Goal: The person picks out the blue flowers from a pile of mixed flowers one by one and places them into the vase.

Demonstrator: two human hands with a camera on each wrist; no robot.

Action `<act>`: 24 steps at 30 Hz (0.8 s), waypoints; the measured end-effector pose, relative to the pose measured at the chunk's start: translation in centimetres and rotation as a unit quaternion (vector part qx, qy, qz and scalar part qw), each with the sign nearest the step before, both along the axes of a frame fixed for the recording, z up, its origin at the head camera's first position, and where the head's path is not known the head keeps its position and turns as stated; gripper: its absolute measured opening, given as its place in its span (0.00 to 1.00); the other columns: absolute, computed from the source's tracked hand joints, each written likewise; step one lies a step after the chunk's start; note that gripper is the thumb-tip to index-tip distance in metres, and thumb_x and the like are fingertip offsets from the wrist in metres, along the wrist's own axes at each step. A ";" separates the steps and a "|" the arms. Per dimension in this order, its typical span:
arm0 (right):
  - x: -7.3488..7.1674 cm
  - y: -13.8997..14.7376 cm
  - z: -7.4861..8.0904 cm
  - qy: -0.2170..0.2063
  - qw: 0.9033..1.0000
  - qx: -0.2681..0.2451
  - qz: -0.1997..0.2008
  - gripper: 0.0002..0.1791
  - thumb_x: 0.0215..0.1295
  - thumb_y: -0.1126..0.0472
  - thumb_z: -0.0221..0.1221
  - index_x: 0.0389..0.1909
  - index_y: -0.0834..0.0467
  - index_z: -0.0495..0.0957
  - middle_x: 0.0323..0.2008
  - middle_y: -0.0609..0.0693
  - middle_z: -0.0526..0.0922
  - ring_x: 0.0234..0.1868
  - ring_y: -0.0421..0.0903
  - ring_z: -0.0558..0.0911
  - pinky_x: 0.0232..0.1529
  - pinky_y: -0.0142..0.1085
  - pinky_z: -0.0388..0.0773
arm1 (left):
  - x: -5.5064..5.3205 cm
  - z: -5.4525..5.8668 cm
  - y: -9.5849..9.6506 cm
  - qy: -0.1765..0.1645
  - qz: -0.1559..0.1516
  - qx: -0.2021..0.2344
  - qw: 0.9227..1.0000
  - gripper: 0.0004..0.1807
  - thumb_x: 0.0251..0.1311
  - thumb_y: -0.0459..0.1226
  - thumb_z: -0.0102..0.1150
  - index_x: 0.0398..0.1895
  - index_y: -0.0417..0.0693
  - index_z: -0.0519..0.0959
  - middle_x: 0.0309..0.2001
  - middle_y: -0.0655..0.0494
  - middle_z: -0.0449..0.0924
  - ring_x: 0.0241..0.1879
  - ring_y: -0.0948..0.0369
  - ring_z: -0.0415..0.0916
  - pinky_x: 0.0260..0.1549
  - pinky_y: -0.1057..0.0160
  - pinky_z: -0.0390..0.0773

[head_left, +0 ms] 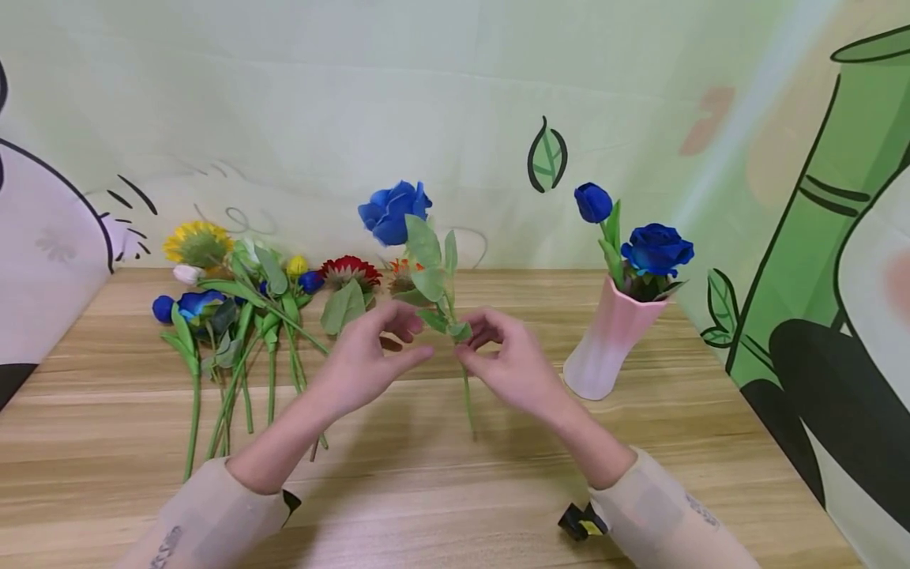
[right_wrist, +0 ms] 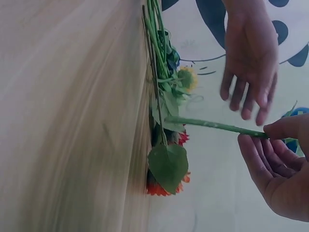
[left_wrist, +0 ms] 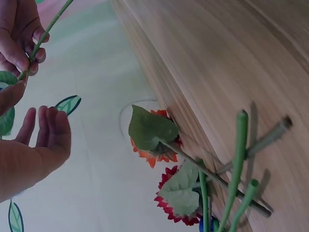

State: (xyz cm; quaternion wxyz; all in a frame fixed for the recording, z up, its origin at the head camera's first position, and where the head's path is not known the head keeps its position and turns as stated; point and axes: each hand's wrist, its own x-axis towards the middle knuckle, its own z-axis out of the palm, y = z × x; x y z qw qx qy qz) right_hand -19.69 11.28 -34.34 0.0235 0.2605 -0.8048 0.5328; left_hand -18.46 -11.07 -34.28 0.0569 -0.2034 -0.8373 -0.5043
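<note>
My right hand pinches the green stem of a blue flower between thumb and fingertips, just below its lower leaves. The bloom leans up and to the left, and the stem points down over the table. On the other side of the stem is my left hand, its fingers loosely bent and holding nothing. In the right wrist view the left hand hangs with relaxed fingers apart from the stem. To the right, a pink and white vase holds a blue tulip and a blue rose.
Several flowers lie at the left of the wooden table, among them a yellow sunflower and a red flower. An orange flower lies behind the held stem. A printed cloth hangs along the back.
</note>
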 end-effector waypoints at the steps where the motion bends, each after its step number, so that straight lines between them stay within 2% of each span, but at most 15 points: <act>1: 0.0 0.2 0.1 0.003 1.000 0.004 -0.006 0.12 0.64 0.73 0.64 0.48 0.64 0.81 0.35 0.53 0.84 0.38 0.48 0.84 0.34 0.39 0.85 | 0.0 -0.1 -0.1 -0.001 -0.001 -0.006 1.000 0.19 0.64 0.34 0.71 0.55 0.41 0.79 0.46 0.50 0.82 0.46 0.52 0.79 0.46 0.52 0.82; 5: 0.0 0.9 0.6 0.020 0.999 0.023 -0.028 0.10 0.65 0.72 0.66 0.46 0.63 0.82 0.36 0.52 0.84 0.39 0.47 0.84 0.33 0.37 0.84 | -0.1 -0.3 -0.5 -0.014 -0.005 -0.031 0.999 0.17 0.66 0.36 0.69 0.55 0.43 0.80 0.47 0.52 0.82 0.48 0.51 0.78 0.47 0.51 0.81; 14: 0.1 2.1 1.9 0.079 0.994 0.040 -0.063 0.09 0.63 0.74 0.65 0.42 0.62 0.82 0.35 0.53 0.84 0.37 0.45 0.83 0.34 0.39 0.83 | -0.3 -0.9 -1.5 -0.046 -0.011 -0.083 0.995 0.20 0.69 0.41 0.66 0.59 0.42 0.78 0.54 0.50 0.81 0.52 0.51 0.77 0.51 0.49 0.78; 19: 0.0 2.7 2.2 0.112 0.989 0.051 -0.080 0.10 0.61 0.74 0.66 0.42 0.62 0.82 0.36 0.53 0.85 0.37 0.45 0.82 0.34 0.38 0.84 | -0.4 -1.5 -2.4 -0.042 -0.001 -0.133 0.990 0.20 0.71 0.42 0.64 0.60 0.41 0.78 0.56 0.45 0.80 0.55 0.45 0.76 0.55 0.44 0.76; 24: -0.1 3.1 2.4 0.163 0.981 0.058 -0.083 0.13 0.58 0.78 0.65 0.42 0.62 0.83 0.36 0.51 0.85 0.38 0.45 0.82 0.36 0.38 0.85 | -0.5 -2.0 -3.5 -0.023 0.024 -0.183 0.983 0.19 0.71 0.42 0.63 0.59 0.41 0.79 0.56 0.42 0.79 0.56 0.43 0.76 0.53 0.43 0.77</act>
